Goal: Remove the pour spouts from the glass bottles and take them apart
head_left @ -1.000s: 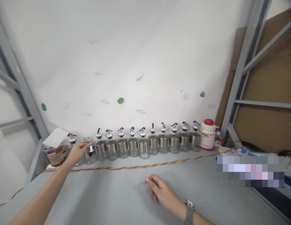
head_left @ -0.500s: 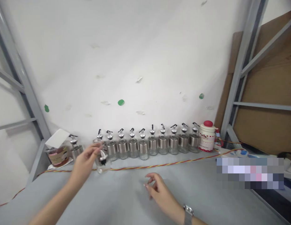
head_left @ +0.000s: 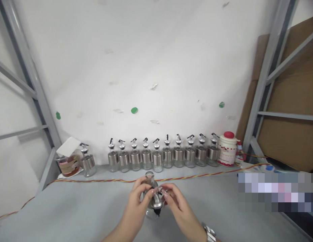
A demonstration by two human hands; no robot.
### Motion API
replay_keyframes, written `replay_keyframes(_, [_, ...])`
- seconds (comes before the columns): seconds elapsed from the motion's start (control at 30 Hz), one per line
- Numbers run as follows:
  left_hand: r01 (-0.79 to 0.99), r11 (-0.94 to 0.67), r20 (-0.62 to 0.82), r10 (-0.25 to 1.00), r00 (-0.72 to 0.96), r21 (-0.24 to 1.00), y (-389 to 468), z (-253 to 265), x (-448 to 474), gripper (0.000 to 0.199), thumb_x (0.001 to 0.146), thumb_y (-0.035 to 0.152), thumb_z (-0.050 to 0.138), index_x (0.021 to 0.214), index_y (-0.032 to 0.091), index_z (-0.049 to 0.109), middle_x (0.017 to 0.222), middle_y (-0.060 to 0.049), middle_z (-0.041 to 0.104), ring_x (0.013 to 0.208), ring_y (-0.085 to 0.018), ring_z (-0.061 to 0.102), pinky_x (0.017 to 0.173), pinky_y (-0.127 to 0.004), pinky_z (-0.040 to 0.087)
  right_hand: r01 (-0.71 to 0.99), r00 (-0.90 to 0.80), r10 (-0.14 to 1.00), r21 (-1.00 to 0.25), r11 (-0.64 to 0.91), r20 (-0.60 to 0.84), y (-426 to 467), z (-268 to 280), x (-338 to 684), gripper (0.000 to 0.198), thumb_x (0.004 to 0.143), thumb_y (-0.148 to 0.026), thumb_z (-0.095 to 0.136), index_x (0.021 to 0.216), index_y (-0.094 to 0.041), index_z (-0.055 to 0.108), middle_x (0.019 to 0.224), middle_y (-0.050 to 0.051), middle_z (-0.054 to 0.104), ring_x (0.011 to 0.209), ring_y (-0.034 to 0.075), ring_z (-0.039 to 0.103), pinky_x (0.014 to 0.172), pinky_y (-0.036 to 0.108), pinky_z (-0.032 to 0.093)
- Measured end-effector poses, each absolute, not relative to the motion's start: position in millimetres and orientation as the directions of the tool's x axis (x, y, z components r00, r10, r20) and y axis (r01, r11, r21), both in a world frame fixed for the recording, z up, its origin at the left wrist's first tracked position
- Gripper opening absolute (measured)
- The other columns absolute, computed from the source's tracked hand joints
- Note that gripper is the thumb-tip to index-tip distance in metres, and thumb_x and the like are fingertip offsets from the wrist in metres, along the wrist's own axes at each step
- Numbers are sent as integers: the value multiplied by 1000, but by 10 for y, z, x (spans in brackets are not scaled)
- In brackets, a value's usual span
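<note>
A clear glass oil bottle [head_left: 149, 174] with a bare, uncapped mouth is just over the near part of the table. My left hand [head_left: 139, 198] is closed around it, thumb and fingers also at the pourer spout [head_left: 156, 201]. That spout is silver with a black stopper, pointing down in front of the bottle. My right hand [head_left: 178, 203] pinches the spout's lever end from the right. The fingers partly hide both pieces, and whether the bottle's base touches the table I cannot tell.
Along the wall stands a row of several steel-banded oil bottles [head_left: 157, 159] with pourers. A jar with amber contents [head_left: 68, 165] and one more bottle [head_left: 88, 163] are at left. A red-topped canister [head_left: 227, 149] ends the row. A twisted cord [head_left: 116, 180] crosses the grey table [head_left: 83, 208].
My left hand has carried the bottle and spout from the left end of the row toward me, to the middle. My right hand has come up to the spout and closed on it.
</note>
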State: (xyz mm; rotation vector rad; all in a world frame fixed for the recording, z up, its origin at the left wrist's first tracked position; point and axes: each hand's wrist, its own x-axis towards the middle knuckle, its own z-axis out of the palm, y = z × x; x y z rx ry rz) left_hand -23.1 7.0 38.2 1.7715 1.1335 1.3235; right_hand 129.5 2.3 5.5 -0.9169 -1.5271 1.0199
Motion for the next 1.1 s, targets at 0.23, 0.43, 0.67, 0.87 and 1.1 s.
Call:
replay_keyframes(0.23, [272,-332,343,939,6,903,25,280,-143,7,70,28,59,71,24,64,118,-7,45,116,-27,36,93,-35,30,-119,-269,911,-949,291,313,-34,13,1228,31,71,-32,63,93,-24,42,81,0,55,76,16,52,72,31,43])
replay_keyframes(0.43, [235,-362,378,926,-25,902,0,100,-115,7,70,28,61,75,24,62,122,-8,45,122,-28,28,97,-37,26,-177,-303,924,-966,187,234,4,-114,1122,27,69,-40,63,79,-20,48,64,-4,43,61,12,46,59,26,42])
replay_keyframes(0.67, [-55,-542,524,831,-187,839,-78,-47,46,35,83,37,43,112,21,34,132,-14,32,122,-24,31,98,-41,26,-4,-267,918,-952,305,294,-6,75,1243,24,75,-38,56,64,-16,53,65,-2,44,61,12,44,56,23,39])
replay_keyframes(0.87, [31,-402,402,915,-16,915,-12,-60,-28,63,73,35,58,123,21,24,131,-12,33,121,-25,31,98,-39,27,-91,-85,931,-934,346,354,169,629,1405,22,80,-41,48,72,-20,48,60,-5,43,54,9,42,51,20,36])
replay_keyframes(1.1, [67,-288,285,957,43,955,4,-103,-16,57,74,31,56,120,18,26,114,-11,48,100,-22,49,92,-38,34,49,-187,834,-843,536,519,358,959,1197,19,81,-38,47,78,-19,50,66,-2,49,62,11,46,59,23,39])
